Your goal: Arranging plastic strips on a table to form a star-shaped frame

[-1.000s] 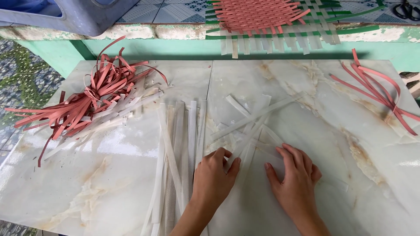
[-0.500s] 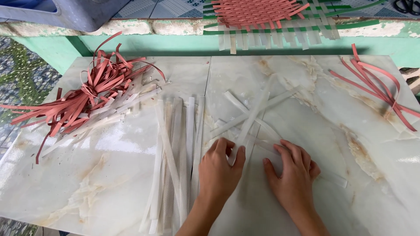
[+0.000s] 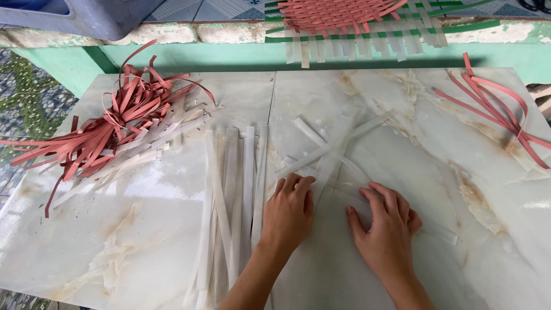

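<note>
— Left hand [image 3: 288, 213] lies flat, fingers together, pinning crossed translucent white plastic strips [image 3: 330, 161] on the marble-patterned table [image 3: 459, 172]; right hand [image 3: 385, 227] is spread beside it, fingertips pressing too.

— Risk?

— Slick strips may slide out of their crossing if pressure eases. Loose white strips [image 3: 235, 189] lie left; farther, tangled red strips [image 3: 115, 123].

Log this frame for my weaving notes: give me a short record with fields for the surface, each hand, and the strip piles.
surface: pale marble-look table
left hand: flat, pressing crossed white strips
right hand: flat on the same strips, fingers spread
white pile: loose white strips lying left of the left hand
red pile: tangled red strips far left
other red: red bundle at right edge
background: woven red mat on ledge
</note>
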